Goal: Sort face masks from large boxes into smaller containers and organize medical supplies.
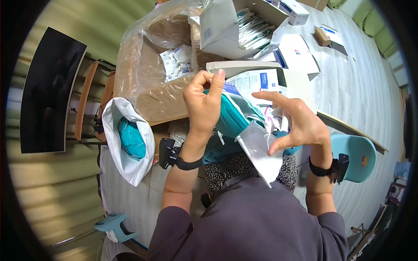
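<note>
My left hand [203,99] is closed on the upper edge of a teal fabric pouch [231,116], held up in front of me and tilted. The pouch gapes open towards the right, showing a white edge. My right hand [300,119] is curved in a C beside it, thumb and index finger wide apart. Bunched white strips [275,121] show between that hand and the pouch; I cannot make out whether its other fingers touch them. Below the thumb, a translucent white plastic piece [260,150] hangs at a slant over my lap.
A carton lined with clear plastic [150,98] holds small white packets [177,61]. Another box [220,32] contains several slim wrapped packs [257,32]. White packets [254,82] lie in a nearer box. A white sack [114,143] of teal items stands left; a light-blue stool [359,156] stands right.
</note>
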`<state>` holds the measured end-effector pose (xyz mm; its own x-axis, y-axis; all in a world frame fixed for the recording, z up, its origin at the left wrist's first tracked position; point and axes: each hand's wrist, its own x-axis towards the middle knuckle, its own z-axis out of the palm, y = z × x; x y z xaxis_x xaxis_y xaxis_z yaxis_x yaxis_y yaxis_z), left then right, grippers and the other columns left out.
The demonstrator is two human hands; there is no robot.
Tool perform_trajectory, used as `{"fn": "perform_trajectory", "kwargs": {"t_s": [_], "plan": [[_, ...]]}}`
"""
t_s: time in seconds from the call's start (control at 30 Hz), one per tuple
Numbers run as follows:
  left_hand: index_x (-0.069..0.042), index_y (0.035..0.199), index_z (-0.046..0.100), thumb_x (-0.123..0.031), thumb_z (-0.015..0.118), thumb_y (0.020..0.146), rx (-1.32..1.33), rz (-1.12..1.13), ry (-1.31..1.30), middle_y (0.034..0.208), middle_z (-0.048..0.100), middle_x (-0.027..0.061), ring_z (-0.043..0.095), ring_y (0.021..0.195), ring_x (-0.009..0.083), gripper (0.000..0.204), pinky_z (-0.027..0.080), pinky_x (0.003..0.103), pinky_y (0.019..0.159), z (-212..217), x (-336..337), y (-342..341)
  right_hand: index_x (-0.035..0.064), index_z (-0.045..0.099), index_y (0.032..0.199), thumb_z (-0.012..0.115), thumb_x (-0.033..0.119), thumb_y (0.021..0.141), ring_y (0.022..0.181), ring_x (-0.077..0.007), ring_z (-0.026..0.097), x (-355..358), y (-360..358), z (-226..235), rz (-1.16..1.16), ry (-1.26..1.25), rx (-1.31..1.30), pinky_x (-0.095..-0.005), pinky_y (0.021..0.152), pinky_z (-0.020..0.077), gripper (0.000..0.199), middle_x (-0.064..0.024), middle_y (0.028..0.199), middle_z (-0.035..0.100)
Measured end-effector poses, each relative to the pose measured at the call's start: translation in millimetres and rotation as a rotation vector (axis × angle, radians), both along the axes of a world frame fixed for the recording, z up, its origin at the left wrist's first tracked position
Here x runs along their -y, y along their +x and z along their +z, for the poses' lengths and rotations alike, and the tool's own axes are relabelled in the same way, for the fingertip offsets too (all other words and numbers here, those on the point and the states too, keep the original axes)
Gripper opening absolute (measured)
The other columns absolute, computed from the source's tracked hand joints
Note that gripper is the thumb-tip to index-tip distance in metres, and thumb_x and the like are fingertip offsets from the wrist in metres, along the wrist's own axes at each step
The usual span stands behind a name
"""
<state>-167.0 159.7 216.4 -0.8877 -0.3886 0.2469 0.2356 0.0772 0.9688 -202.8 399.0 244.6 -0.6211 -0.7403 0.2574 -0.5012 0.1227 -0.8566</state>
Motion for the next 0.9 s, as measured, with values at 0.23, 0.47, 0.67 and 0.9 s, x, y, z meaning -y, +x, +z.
{"fn": "perform_trajectory", "kwargs": {"t_s": [0.23, 0.47, 0.67, 0.9], "plan": [[-0.006, 0.082, 0.066, -0.007, 0.07, 0.082, -0.071, -0.244, -0.359, 0.081, 0.065, -0.0001, 0.05, 0.064, 0.0078, 0.004, 0.042, 0.024, 0.063, 25.3, 11.0, 12.2, -0.001, 0.073, 0.095, 0.083, 0.001, 0.069, 0.069, -0.024, 0.063, 4.0, 1.3, -2.8, -0.31, 0.038, -0.141, -0.0331, 0.064, 0.0484, 0.028, -0.0135, 0.081, 0.068], [-0.006, 0.09, 0.074, -0.006, 0.079, 0.071, -0.136, -0.279, -0.836, 0.097, 0.069, 0.007, 0.07, 0.086, 0.0222, 0.019, 0.054, 0.031, 0.07, 51.3, -0.2, 30.4, -0.0013, 0.073, 0.094, 0.081, -0.001, 0.069, 0.067, -0.0221, 0.061, 9.4, 4.1, -3.0, -0.328, -0.001, -0.165, -0.0325, 0.061, 0.0463, 0.027, -0.0124, 0.078, 0.066], [-0.007, 0.088, 0.073, -0.005, 0.08, 0.07, -0.261, -0.202, -0.985, 0.088, 0.069, 0.0066, 0.068, 0.075, 0.0241, 0.019, 0.053, 0.033, 0.064, 49.8, -6.7, 31.2, -0.0012, 0.073, 0.094, 0.081, -0.002, 0.067, 0.066, -0.021, 0.06, 11.4, 8.7, -3.1, -0.344, -0.051, -0.177, -0.0324, 0.06, 0.0455, 0.028, -0.0118, 0.077, 0.064], [-0.007, 0.084, 0.068, -0.002, 0.073, 0.072, -0.408, -0.103, -0.978, 0.08, 0.067, 0.0062, 0.067, 0.071, 0.0249, 0.014, 0.053, 0.033, 0.061, 25.8, -6.0, 13.8, -0.0001, 0.074, 0.093, 0.084, 0.001, 0.069, 0.063, -0.0199, 0.057, 10.4, 9.6, -7.0, -0.38, -0.002, -0.185, -0.0324, 0.059, 0.0435, 0.027, -0.0097, 0.073, 0.061]]}}
